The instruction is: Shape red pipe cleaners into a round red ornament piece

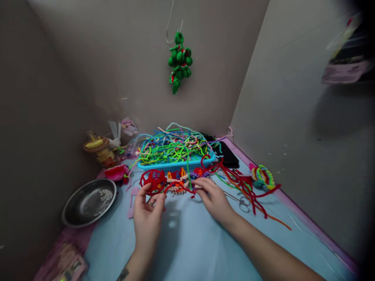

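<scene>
My left hand [148,214] is curled, its thumb and finger pinching one end of a thin red strand [178,185]. The strand stretches rightward toward my right hand [215,201]. My right fingers are pressed together near its far end; what lies between them is hidden. A green strand [188,168] hangs down beside those fingertips. Behind the hands lie a red netted piece [154,180], a cream, red and orange ruffled piece [177,181] and a purple and red piece [200,171]. Scissors [241,203] lie right of my right hand.
A blue tray [175,165] heaped with colourful strands stands behind. Loose red and orange strands [249,191] spread right, near a black flat object [229,154]. Left are a metal bowl [79,207] with small pale bits and a pink flat piece [133,203]. A green knitted ornament [180,62] hangs above.
</scene>
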